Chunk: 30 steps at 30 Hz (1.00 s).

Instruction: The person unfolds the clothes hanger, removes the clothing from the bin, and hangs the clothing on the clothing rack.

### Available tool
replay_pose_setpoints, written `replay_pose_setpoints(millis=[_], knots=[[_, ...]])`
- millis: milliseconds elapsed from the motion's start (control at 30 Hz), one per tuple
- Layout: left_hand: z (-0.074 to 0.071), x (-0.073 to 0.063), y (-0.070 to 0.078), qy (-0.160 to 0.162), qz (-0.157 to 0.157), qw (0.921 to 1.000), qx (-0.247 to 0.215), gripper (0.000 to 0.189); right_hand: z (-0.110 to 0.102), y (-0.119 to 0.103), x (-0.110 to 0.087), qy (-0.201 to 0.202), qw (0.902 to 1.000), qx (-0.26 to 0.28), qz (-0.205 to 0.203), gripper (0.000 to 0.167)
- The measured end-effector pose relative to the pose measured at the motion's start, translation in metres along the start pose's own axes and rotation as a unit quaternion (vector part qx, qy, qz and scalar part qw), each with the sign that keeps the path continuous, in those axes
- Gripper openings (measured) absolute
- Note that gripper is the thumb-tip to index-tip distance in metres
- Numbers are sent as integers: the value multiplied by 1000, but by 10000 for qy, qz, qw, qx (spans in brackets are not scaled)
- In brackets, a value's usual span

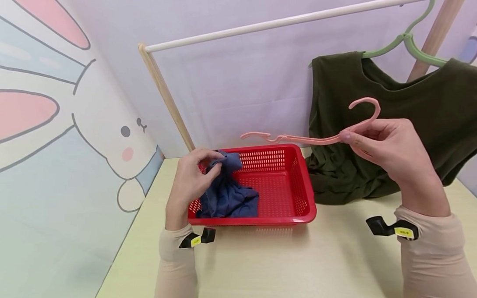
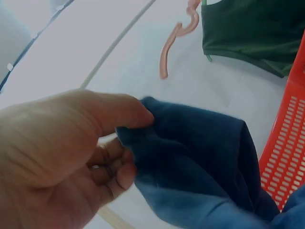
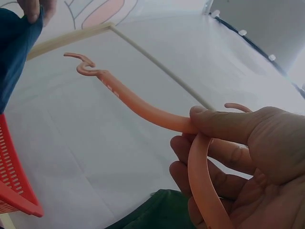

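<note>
My left hand (image 1: 193,179) pinches the edge of a blue garment (image 1: 230,197), whose lower part lies bunched in the left side of a red basket (image 1: 309,199). In the left wrist view, thumb and fingers grip a folded corner of that blue cloth (image 2: 190,143). To the right of the basket, my right hand (image 1: 388,148) holds a pink clothes hanger (image 1: 309,140) near its middle, hook up, one arm reaching left above the basket's rim. The right wrist view shows the hanger (image 3: 143,107) between thumb and fingers, its other arm running down across the palm.
Behind stands a clothes rack with a white rail (image 1: 297,19) and wooden posts (image 1: 165,94). A dark green sleeveless top (image 1: 347,92) hangs at the right on a green hanger (image 1: 420,55), its lower part on the table (image 1: 290,270). A rabbit-printed wall (image 1: 91,119) borders the left.
</note>
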<state>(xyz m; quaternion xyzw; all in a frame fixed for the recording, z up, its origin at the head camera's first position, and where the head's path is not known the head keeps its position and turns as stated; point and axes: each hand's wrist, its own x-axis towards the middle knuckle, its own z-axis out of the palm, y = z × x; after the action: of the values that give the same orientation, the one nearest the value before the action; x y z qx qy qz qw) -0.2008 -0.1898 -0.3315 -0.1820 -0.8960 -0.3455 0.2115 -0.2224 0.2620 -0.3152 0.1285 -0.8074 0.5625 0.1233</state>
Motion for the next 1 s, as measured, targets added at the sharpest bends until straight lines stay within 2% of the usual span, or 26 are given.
replay_pose_setpoints(millis=[133, 267, 433, 533, 667, 767, 867, 1000], knots=[[3, 1, 7, 77, 619, 9973, -396, 21, 0, 1, 0, 41, 10000, 56, -59, 22], [5, 2, 14, 7, 1194, 9890, -872, 24, -1, 2, 0, 72, 9999, 104, -94, 21], [7, 2, 26, -232, 1836, 9688, -1648, 26, -1, 2, 1, 87, 9996, 238, -146, 21], [8, 1, 33, -339, 2085, 9574, -1967, 26, -1, 1, 1, 93, 9993, 312, -180, 21], [8, -1, 42, -446, 2233, 9485, -2203, 28, -2, 1, 1, 153, 9995, 251, -83, 23], [8, -2, 46, -544, 2213, 9467, -2275, 28, -2, 0, 1, 228, 9991, 366, -5, 24], [8, -2, 45, -650, 2089, 9507, -2200, 27, 0, 1, 0, 364, 9939, 1041, -41, 24], [2, -3, 39, -762, 1760, 9626, -1912, 26, 11, -3, -1, 590, 9763, 2076, -150, 26]])
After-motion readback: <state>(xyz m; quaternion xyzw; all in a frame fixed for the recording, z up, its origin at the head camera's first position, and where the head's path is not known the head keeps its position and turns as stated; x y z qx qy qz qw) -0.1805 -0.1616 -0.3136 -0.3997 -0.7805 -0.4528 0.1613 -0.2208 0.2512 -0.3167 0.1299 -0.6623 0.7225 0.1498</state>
